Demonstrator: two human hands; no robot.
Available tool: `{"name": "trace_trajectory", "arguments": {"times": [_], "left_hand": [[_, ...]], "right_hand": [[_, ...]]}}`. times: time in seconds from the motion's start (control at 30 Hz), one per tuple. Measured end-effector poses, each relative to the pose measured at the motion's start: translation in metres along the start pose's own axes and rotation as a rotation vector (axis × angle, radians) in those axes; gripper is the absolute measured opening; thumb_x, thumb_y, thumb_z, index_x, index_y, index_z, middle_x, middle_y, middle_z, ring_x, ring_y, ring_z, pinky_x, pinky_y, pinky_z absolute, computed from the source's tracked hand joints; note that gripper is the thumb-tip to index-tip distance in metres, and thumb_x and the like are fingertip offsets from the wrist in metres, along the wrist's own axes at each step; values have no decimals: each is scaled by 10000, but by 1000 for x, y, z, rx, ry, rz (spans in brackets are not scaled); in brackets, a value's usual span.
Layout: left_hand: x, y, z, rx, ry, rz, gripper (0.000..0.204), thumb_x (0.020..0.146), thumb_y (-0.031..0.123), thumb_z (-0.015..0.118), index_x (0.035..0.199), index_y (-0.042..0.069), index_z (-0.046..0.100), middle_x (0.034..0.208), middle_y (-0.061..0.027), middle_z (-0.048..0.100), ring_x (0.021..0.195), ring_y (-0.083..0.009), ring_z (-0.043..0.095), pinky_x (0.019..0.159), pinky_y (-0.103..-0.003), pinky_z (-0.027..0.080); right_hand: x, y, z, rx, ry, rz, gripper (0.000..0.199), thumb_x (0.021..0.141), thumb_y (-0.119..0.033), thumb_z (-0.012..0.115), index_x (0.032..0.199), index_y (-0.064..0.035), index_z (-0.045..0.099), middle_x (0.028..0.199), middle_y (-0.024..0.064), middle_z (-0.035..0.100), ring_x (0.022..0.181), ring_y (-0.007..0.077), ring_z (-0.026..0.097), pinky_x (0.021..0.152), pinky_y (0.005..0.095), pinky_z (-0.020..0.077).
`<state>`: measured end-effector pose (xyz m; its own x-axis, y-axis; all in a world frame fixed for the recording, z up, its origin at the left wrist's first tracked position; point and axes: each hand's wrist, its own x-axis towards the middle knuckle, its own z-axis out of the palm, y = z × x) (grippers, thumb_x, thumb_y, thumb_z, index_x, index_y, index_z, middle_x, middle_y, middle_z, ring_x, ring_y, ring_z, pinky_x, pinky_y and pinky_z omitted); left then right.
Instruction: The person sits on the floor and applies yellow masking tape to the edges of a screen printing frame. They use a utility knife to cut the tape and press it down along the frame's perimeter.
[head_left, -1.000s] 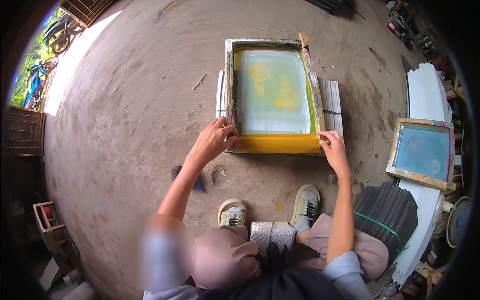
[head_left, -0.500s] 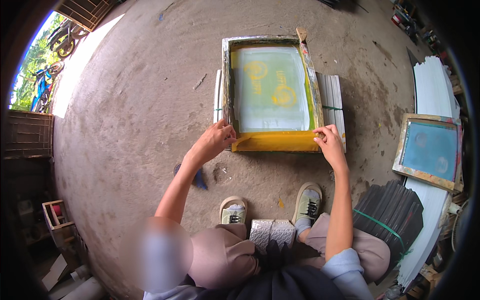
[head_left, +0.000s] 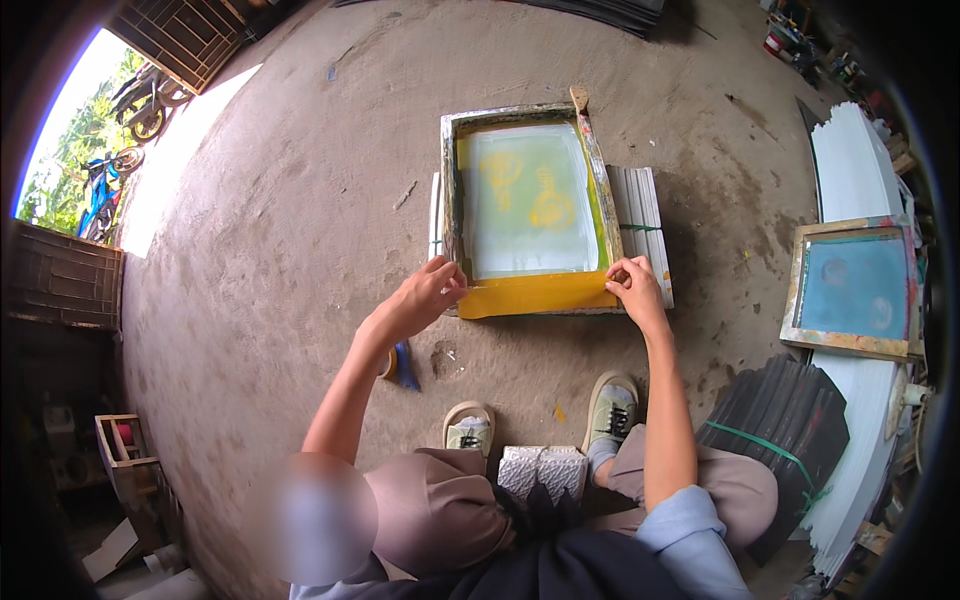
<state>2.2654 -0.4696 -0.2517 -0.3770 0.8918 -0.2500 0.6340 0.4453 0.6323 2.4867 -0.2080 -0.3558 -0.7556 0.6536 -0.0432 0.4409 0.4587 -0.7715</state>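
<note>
Both grips pinch the yellow tape strip (head_left: 538, 294) along the near edge of the wooden screen frame (head_left: 527, 205): left hand (head_left: 428, 296) clamped on its left end, right hand (head_left: 633, 287) on its right end. That frame lies flat on the concrete floor (head_left: 300, 220), atop white sheets (head_left: 642, 210), just ahead of the person's shoes (head_left: 610, 410).

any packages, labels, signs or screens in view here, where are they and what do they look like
Printing screen frame: floor centre, rectangular, pale green mesh with yellow blotches, yellow band along near edge; left hand and right hand on that edge.
Second screen frame: right, rectangular, blue mesh.
Bundle of black sheets: lower right, tied with green strap.
White patterned packet: between the shoes.
No signs or labels visible.
</note>
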Motion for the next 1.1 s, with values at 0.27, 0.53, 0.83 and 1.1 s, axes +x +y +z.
{"name": "trace_trajectory", "arguments": {"times": [0.27, 0.53, 0.83, 1.1], "left_hand": [[-17, 33, -7, -9, 47, 70, 214, 930, 201, 555, 981, -5, 584, 978, -142, 579, 939, -259, 623, 834, -357, 508], [-38, 44, -38, -260, 241, 98, 192, 873, 174, 654, 902, -10, 611, 869, -90, 665, 851, -160, 652, 845, -340, 548], [-66, 89, -76, -237, 625, 89, 144, 817, 127, 710, 887, 17, 648, 833, -87, 703, 789, -142, 679, 765, -284, 569], [-82, 87, -77, -234, 713, 57, 143, 818, 126, 709, 926, 47, 660, 836, -83, 708, 772, -131, 683, 731, -273, 564]], "right_hand": [[-3, 3, -10, 148, 11, -41, 94, 828, -68, 657, 867, -44, 576, 913, 51, 526, 682, 145, 554, 678, 292, 465], [-13, -62, -81, 155, 195, -239, 84, 862, -121, 642, 887, -56, 594, 782, 13, 589, 696, 113, 514, 632, 268, 425], [-34, -163, -150, 129, 357, -391, 112, 847, -84, 646, 955, -77, 616, 805, -10, 589, 714, 102, 473, 678, 258, 422], [-35, -173, -157, 195, 210, -264, 117, 854, -119, 667, 885, -11, 632, 791, -6, 625, 713, 40, 536, 669, 206, 428]]}}
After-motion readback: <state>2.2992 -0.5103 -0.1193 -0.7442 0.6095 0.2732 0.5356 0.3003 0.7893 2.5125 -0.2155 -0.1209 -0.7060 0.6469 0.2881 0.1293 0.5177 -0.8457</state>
